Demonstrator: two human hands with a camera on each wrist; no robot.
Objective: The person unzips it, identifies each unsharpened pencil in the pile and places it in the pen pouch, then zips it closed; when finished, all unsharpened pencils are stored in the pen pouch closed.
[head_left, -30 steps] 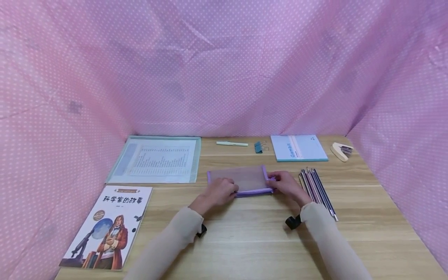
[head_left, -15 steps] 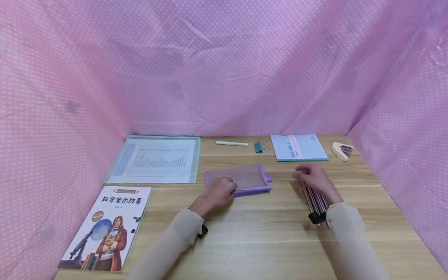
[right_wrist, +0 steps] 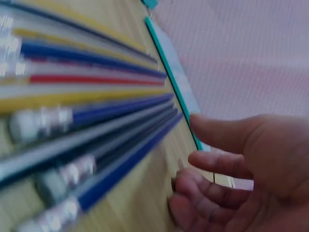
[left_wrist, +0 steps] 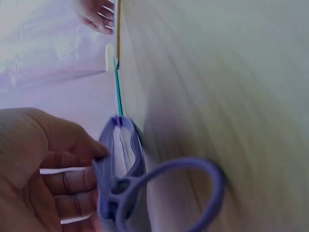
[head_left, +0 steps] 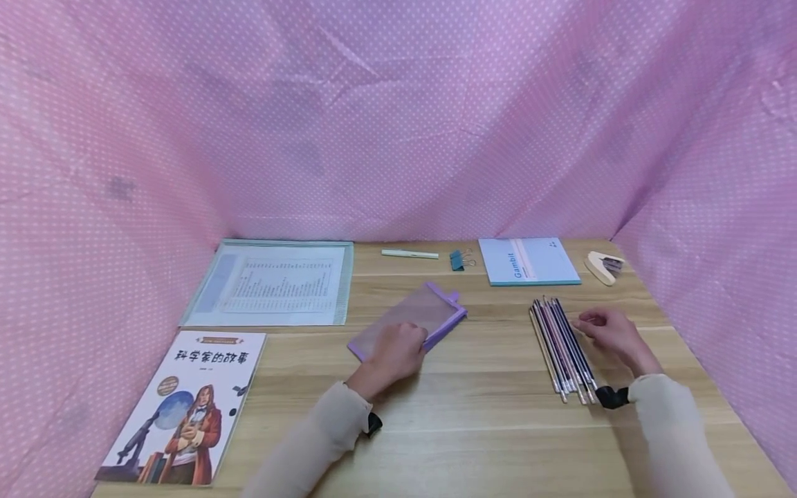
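A pink cloth (head_left: 398, 117) dotted in white is seen behind a pale wood-grain table (head_left: 473, 415). The mesh pouch (head_left: 411, 319) is edged in purple — its panel is see-through. The pencils (head_left: 562, 340) are striped in blue, red, yellow and dark tones. The notebook (head_left: 528, 261) is coloured light blue with a teal edge — the clip (head_left: 458, 260) is teal too.

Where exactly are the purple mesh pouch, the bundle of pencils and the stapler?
purple mesh pouch (head_left: 418, 312), head view, on its bare mesh face.
bundle of pencils (head_left: 559, 339), head view, midway along the shafts.
stapler (head_left: 602, 267), head view, on its cream body.
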